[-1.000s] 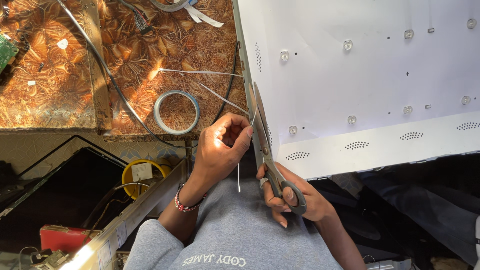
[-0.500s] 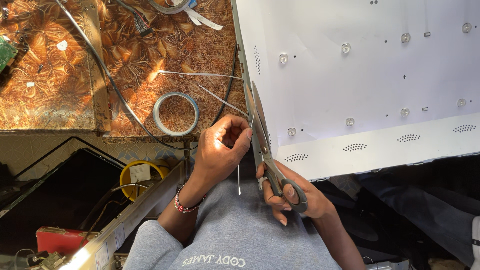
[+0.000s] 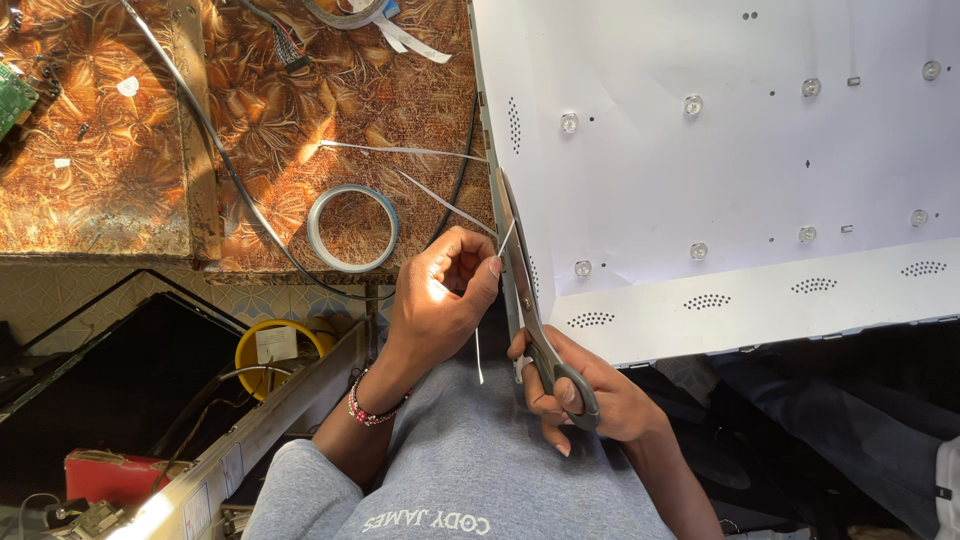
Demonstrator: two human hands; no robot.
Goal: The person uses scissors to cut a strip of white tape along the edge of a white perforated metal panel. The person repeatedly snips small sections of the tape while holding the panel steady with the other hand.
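Hands unmoved — scissors [image 3: 530,300] seemingly closer on strip [image 3: 503,243].

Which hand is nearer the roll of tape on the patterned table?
Left. The left hand sits just beside the roll of tape, pinching a thin white strip. The right hand is farther off, gripping the scissors by the white panel's edge.

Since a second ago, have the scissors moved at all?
No. The scissors stay along the white panel's left edge, gripped by the right hand.
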